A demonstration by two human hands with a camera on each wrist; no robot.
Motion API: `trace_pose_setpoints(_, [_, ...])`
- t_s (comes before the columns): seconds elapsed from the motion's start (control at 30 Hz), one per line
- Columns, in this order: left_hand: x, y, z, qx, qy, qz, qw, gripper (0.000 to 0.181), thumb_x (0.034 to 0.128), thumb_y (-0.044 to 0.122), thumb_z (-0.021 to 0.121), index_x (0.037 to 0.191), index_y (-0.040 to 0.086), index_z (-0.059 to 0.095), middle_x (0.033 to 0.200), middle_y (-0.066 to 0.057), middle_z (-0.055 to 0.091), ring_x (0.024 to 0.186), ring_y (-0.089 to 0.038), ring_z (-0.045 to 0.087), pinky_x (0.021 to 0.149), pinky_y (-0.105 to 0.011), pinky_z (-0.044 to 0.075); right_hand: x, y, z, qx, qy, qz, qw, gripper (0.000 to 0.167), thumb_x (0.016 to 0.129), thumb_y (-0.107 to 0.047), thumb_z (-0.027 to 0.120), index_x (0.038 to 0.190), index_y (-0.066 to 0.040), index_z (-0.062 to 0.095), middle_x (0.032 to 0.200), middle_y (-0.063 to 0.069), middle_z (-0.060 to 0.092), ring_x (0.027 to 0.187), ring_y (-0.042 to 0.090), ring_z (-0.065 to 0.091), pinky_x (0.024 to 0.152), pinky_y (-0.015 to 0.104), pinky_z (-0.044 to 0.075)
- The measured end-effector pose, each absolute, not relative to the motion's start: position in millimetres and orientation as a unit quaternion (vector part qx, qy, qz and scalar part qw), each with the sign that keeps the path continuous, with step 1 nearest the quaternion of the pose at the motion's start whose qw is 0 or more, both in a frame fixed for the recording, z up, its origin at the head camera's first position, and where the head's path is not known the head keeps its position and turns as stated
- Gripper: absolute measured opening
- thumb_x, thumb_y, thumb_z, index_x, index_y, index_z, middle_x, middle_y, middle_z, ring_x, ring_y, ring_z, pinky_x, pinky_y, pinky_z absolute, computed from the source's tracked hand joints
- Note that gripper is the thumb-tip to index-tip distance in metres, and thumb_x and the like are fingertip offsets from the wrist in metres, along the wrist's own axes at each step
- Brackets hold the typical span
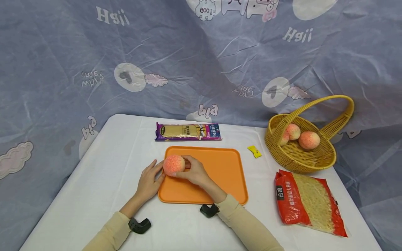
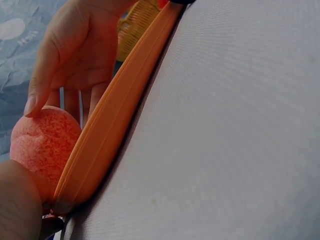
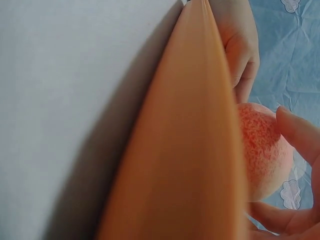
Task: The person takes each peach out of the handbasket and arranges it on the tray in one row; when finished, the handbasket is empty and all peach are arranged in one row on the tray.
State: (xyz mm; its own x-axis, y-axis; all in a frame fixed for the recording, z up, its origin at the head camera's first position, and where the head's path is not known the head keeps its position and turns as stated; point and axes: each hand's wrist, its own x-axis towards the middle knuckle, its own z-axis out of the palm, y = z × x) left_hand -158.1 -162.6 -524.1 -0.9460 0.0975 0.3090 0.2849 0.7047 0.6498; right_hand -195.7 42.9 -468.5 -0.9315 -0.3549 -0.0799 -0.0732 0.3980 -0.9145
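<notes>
My right hand (image 1: 195, 171) holds a pink-orange peach (image 1: 174, 165) between thumb and fingers, over the left part of an orange tray (image 1: 216, 174). The right wrist view shows the thumb and a finger on opposite sides of the peach (image 3: 265, 150). Beside the tray's left edge is my left hand (image 1: 149, 180), its fingers extended and its thumb apart from them. Those fingertips reach the rim close to the peach. In the left wrist view, part of the left hand (image 2: 20, 200) lies by the tray's corner, and its other fingers are hidden.
Behind the tray lies a purple pack of long pasta (image 1: 188, 132). A small yellow wrapped sweet (image 1: 254, 151) is to its right. The yellow wicker basket (image 1: 290, 164) at the back right holds three peaches. A red bag of short pasta (image 1: 311, 202) lies in front of it.
</notes>
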Motion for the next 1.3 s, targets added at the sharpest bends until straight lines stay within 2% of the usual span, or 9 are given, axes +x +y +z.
trace_pose_setpoints(0.43, [-158.1,-163.9,-524.2,-0.102,-0.912,-0.377,0.122,0.05,0.0876,0.009,0.063,0.137,0.003,0.056,0.141,-0.014,0.056,0.14,-0.041,0.038,0.113,-0.061,0.027,-195.6,50.6,-460.4,-0.124,0.826,-0.534,0.133,0.078,0.076,-0.024,0.085,0.14,-0.001,0.047,0.124,0.014,0.063,0.109,0.026,0.064,0.093,0.037,0.056])
trace_pose_setpoints(0.8, [-158.1,-163.0,-524.8,-0.105,-0.912,-0.378,0.121,0.05,0.0883,0.01,0.063,0.137,0.003,0.055,0.141,-0.015,0.056,0.14,-0.041,0.038,0.113,-0.061,0.027,-200.5,47.2,-465.9,-0.115,0.832,-0.531,0.109,0.063,0.077,-0.022,0.084,0.128,-0.001,0.053,0.118,0.016,0.064,0.103,0.025,0.066,0.09,0.033,0.056])
trace_pose_setpoints(1.03, [-157.3,-162.4,-523.7,-0.088,-0.912,-0.387,0.106,0.05,0.09,0.012,0.063,0.138,0.003,0.054,0.143,-0.02,0.052,0.14,-0.042,0.037,0.112,-0.063,0.026,-199.3,45.0,-467.5,-0.12,0.828,-0.536,0.113,0.058,0.076,-0.02,0.084,0.122,-0.001,0.054,0.116,0.016,0.064,0.103,0.026,0.066,0.089,0.034,0.056])
trace_pose_setpoints(1.3, [-156.6,-161.8,-522.0,-0.069,-0.911,-0.395,0.093,0.051,0.0912,0.014,0.062,0.14,0.003,0.052,0.148,-0.023,0.046,0.14,-0.043,0.036,0.112,-0.064,0.026,-196.9,45.6,-469.0,-0.124,0.827,-0.535,0.118,0.056,0.077,-0.02,0.083,0.122,-0.001,0.055,0.115,0.015,0.063,0.105,0.028,0.065,0.091,0.035,0.056])
